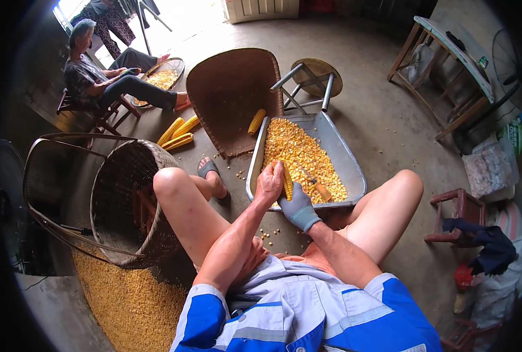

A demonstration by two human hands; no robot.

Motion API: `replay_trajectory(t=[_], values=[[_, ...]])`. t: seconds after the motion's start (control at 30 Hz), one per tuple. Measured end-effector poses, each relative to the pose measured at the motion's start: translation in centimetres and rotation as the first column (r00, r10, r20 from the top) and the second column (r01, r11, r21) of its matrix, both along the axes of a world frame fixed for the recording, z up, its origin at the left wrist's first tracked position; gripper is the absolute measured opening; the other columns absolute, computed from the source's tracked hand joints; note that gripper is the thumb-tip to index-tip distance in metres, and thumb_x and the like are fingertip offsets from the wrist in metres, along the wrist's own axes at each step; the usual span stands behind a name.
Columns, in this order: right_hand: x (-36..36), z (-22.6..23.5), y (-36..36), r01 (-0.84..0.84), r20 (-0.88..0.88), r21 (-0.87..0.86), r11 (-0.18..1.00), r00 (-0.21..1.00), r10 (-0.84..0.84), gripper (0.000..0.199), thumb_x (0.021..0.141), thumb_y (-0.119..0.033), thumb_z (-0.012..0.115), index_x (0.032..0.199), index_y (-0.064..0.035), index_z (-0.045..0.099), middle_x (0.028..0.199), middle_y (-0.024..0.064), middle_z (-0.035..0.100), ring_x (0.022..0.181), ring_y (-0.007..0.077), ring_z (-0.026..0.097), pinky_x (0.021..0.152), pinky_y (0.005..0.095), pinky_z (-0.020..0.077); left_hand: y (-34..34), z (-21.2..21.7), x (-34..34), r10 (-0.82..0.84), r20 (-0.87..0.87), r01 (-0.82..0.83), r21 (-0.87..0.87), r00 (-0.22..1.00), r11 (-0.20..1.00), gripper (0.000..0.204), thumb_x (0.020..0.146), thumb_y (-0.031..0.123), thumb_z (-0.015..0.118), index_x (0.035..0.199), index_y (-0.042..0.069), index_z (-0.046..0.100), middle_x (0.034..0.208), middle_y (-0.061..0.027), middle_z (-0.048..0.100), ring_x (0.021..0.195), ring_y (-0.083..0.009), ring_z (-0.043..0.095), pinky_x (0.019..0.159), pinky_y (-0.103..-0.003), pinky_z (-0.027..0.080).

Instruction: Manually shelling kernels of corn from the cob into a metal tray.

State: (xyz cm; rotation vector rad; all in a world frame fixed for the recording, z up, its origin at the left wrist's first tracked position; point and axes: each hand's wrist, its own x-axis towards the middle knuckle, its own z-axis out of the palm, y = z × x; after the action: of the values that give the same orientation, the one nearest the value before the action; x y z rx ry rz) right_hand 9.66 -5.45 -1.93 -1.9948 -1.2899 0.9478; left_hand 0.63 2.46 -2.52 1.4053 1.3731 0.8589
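My bare left hand [269,183] grips the top of a yellow corn cob [287,183] held upright over the near end of a grey metal wheelbarrow tray [346,158]. My right hand [299,206], in a grey glove, is wrapped around the cob's lower part. Loose yellow kernels [299,149] cover the tray floor, and a wooden-handled tool [316,185] lies on them just right of the cob. One more cob [256,121] leans at the tray's far left corner.
A big woven basket [129,202] stands by my left knee, with a heap of kernels [129,302] below it. A woven scoop tray [231,97], three cobs [177,132] on the floor, a seated person [105,79] with a corn pan, stools and a table surround me.
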Motion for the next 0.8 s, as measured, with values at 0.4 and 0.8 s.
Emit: replay_trajectory(t=[0.4,0.8], values=[[0.1,0.2,0.1,-0.002,-0.009,0.012,1.0,1.0,0.002,0.056,0.078,-0.039,0.065,0.109,0.0021,0.044,0.091,0.0316,0.061,0.09,0.0462,0.06,0.078,0.0481,0.0482,-0.8,0.9,-0.1,0.001,0.104,-0.014,0.123,0.995,0.992,0.042,0.097,0.036,0.043,0.081,-0.002,0.051,0.069,-0.0139,0.051,0.067,-0.0221,0.049,0.066,-0.037,0.042],[1.1,-1.1,1.0,0.05,-0.174,0.082,0.995,0.984,-0.035,0.05,0.078,-0.036,0.064,0.104,0.0043,0.05,0.092,0.03,0.062,0.091,0.0423,0.062,0.079,0.0445,0.0487,0.0,-2.0,-0.5,-0.109,0.22,0.085,0.116,0.969,0.99,0.044,0.095,0.042,0.046,0.081,0.001,0.053,0.068,-0.0014,0.053,0.064,-0.0107,0.047,0.057,-0.029,0.041]])
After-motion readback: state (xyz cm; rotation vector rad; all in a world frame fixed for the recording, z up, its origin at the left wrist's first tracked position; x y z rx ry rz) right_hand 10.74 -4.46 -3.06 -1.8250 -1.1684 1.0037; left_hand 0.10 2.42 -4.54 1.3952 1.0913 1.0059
